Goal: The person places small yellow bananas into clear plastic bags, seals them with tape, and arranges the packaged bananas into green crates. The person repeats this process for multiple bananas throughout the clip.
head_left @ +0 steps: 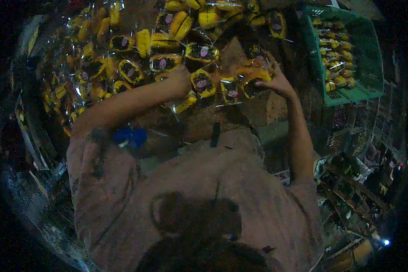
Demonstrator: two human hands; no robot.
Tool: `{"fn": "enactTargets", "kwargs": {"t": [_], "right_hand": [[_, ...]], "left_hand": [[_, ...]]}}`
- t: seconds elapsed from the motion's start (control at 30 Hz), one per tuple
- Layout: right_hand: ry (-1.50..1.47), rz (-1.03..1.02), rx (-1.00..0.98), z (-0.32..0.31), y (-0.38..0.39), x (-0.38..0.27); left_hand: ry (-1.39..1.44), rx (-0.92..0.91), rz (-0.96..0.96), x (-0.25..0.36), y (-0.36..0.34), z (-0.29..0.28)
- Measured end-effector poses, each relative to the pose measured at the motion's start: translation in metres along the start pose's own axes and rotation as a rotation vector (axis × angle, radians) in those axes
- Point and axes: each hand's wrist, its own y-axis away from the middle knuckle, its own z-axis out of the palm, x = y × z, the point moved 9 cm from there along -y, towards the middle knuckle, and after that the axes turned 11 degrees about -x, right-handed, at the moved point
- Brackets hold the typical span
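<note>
Many clear-wrapped yellow bread-like packages [203, 82] with dark tops and pink oval stickers cover the brown work surface [199, 118]. My left hand [179, 78] is closed among them, left of centre; whatever its fingers hold is hidden under it. Right of centre, my right hand [276, 81] grips a yellow package [250, 77], thumb on its dark front and fingers at its far side. A smaller upright package [231, 90] lies between my hands, just left of the gripped one.
A green plastic crate [362, 90] at the right holds rows of similar packages. A blue object [129, 136] lies near the surface's front edge, beside my left arm. Cluttered racks and debris [362, 190] fill the dim area at lower right.
</note>
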Motion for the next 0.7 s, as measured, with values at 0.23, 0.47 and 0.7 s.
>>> {"fn": "enactTargets", "kwargs": {"t": [0.23,0.47,0.7], "right_hand": [[0.07,0.104,-0.109,-0.028,-0.015,-0.017],[1.38,0.236,-0.585,-0.035,0.055,-0.06],[1.512,-0.084,-1.037,0.051,0.056,0.018]], "left_hand": [[-0.1,0.169,-0.21,-0.032,0.077,-0.002],[0.877,0.632,-0.497,0.093,0.188,-0.009],[1.153,0.699,-0.85,0.205,0.093,0.041]]}}
